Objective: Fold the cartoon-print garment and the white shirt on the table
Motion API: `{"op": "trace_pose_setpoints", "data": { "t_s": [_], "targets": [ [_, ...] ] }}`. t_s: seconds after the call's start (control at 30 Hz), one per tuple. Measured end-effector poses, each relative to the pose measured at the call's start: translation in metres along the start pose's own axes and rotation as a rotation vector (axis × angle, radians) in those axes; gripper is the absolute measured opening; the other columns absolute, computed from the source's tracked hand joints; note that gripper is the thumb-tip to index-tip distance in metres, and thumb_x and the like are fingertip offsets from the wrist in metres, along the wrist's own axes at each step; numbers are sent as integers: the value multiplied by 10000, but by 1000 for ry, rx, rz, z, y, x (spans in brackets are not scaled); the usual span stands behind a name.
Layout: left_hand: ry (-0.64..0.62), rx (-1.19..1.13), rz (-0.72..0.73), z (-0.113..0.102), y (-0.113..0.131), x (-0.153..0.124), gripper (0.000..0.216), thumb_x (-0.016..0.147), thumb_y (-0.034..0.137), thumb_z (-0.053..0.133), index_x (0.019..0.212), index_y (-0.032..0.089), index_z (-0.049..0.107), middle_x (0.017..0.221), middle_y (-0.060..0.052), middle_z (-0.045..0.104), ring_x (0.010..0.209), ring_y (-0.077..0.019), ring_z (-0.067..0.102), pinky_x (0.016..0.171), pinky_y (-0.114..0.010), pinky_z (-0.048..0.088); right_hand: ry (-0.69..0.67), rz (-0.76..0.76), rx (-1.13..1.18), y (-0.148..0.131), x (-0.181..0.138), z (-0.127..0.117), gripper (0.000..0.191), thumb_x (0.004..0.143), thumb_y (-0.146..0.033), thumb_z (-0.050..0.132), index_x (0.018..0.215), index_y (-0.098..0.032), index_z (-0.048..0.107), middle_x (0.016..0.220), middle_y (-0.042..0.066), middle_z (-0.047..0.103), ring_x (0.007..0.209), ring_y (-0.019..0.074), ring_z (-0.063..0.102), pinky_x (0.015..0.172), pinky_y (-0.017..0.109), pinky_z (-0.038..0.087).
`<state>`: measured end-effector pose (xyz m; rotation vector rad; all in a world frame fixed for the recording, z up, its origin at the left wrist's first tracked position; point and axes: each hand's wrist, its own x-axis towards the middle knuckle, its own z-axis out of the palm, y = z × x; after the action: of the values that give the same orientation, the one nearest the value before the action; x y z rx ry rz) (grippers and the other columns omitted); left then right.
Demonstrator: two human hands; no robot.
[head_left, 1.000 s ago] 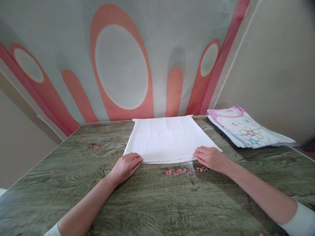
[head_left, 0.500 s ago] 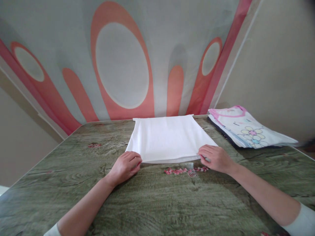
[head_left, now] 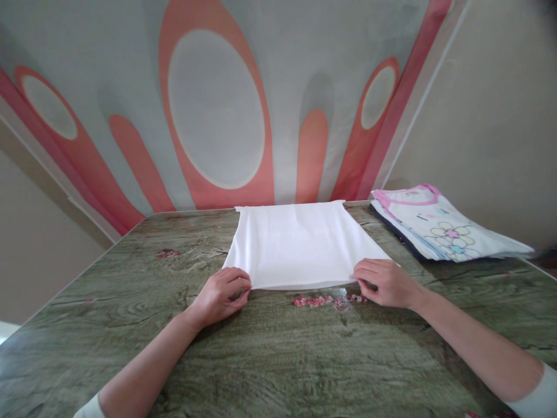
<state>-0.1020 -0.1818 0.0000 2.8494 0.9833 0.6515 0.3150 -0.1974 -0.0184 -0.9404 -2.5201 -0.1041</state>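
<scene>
A white garment (head_left: pixel 300 244), its exact kind not clear, lies flat and folded across the far middle of the table, its near edge toward me. My left hand (head_left: pixel 226 291) pinches the near left corner between thumb and fingers. At the near right corner, my right hand (head_left: pixel 383 281) grips the cloth the same way, fingers closed on the hem. Between the hands the near edge runs almost straight, with slight creases toward each side. The fingertips are partly hidden behind the hands.
To the right, a stack of folded clothes (head_left: pixel 452 226) rests near the table's far edge, a white top with pink neckline and flower print uppermost. The wood-patterned table (head_left: pixel 278 354) has pink flower prints. Behind it stands a wall covering (head_left: pixel 287 87) with coral shapes.
Both hands keep hold of the near corners. The right hand has shifted slightly right, and the near edge looks a little tauter. The view has tilted slightly.
</scene>
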Motion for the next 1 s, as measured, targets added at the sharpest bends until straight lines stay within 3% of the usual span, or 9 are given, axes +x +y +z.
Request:
{"op": "trace_pose_setpoints", "data": {
  "t_s": [0.27, 0.47, 0.7, 0.83, 1.0],
  "targets": [
    [-167, -82, -76, 0, 6, 8, 95, 770, 143, 470, 825, 181, 538, 923, -57, 560, 862, -175, 535, 806, -292, 431, -92, 43, 135, -3, 3, 2, 142, 700, -61, 480, 742, -186, 533, 786, 49, 589, 755, 177, 533, 713, 323, 430],
    [-226, -37, -68, 9, 28, 46, 247, 853, 281, 496, 1083, 194, 521, 948, -48, 558, 873, -191, 538, 793, -307, 427, -88, 67, 151, -3, 5, 7, 118, 707, -91, 506, 773, -185, 533, 778, 50, 571, 754, 183, 512, 698, 328, 425],
    [-277, -9, 116, 48, 66, 102, 167, 900, 291, 454, 944, 178, 569, 914, -52, 546, 828, -173, 544, 737, -276, 436, -52, 46, 129, -2, 5, 10, 149, 753, -109, 515, 860, -183, 588, 799, 50, 592, 777, 180, 537, 716, 324, 434],
    [-300, 45, 123, 57, 70, 108, 196, 921, 259, 405, 842, 167, 559, 856, -49, 536, 781, -163, 539, 694, -262, 436, -26, 32, 120, 1, 3, 9, 172, 759, -98, 509, 874, -187, 600, 812, 51, 611, 783, 177, 553, 717, 318, 445],
    [-285, 79, 122, 55, 67, 103, 189, 926, 224, 391, 868, 168, 562, 866, -47, 541, 801, -160, 540, 710, -258, 430, -28, 33, 120, 1, 3, 7, 207, 750, -80, 498, 893, -183, 606, 831, 56, 619, 792, 179, 560, 720, 316, 453]
  ]
}}
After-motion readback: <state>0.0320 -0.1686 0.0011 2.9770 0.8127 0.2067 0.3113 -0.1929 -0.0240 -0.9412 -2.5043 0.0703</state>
